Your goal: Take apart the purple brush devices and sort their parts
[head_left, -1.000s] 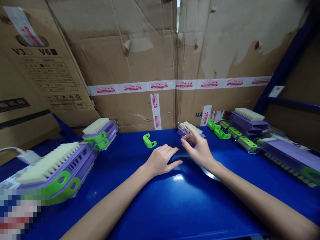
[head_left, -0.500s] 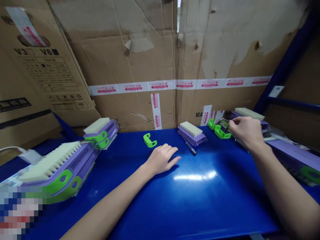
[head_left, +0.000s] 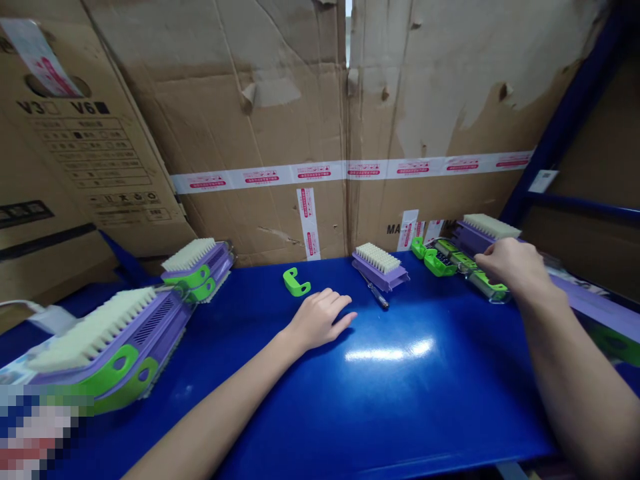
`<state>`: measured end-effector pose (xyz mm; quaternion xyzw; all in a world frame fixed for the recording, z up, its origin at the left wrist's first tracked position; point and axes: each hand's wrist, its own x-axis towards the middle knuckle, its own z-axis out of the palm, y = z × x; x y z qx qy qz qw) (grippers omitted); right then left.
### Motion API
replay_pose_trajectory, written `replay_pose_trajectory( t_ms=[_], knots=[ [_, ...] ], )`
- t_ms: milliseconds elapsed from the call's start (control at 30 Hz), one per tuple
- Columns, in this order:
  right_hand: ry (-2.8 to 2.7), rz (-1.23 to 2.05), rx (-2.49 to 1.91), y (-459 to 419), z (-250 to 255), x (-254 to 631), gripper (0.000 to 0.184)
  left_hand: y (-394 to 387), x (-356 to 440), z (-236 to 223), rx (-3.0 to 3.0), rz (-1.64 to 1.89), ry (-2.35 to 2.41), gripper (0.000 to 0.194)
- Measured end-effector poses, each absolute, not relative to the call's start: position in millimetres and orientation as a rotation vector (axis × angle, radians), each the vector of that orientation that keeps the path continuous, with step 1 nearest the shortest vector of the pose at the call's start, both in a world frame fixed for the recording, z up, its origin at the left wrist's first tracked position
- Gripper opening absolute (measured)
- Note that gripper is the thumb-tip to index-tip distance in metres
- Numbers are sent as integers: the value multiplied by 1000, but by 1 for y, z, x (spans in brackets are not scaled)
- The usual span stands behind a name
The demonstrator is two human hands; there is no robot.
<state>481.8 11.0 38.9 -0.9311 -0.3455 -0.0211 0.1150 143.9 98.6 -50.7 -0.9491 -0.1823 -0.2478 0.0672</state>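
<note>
Head view: right hand (head_left: 517,268) curls near brush (head_left: 490,226), left hand (head_left: 320,319) half-open.

I can't make out from here whether the right hand (head_left: 520,267) holds anything: its back is turned to me and hides the grip, along with one end of the purple brush (head_left: 487,227). A longer purple piece (head_left: 603,307) runs out of sight at the right. A blocky blur (head_left: 37,433) swallows the lower left corner. The small print (head_left: 107,160) on the carton (head_left: 30,153) is too fine to read.
</note>
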Motion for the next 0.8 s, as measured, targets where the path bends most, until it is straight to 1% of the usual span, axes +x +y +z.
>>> replay_pose_trajectory(
  t_ms=[300,467,633,800],
  knots=[
    [-1105,126,-2764,13,32,482,19,99,143,-51,-2852,-736,-537,30],
    [-1182,188,-2860,17,24,488,19,99,143,-51,-2853,-716,-539,29],
    [-1178,55,-2927,15,22,483,30,99,143,-51,-2849,-702,-539,29],
    [-1159,30,-2961,16,20,479,39,99,143,-51,-2844,-703,-532,28]
  ],
)
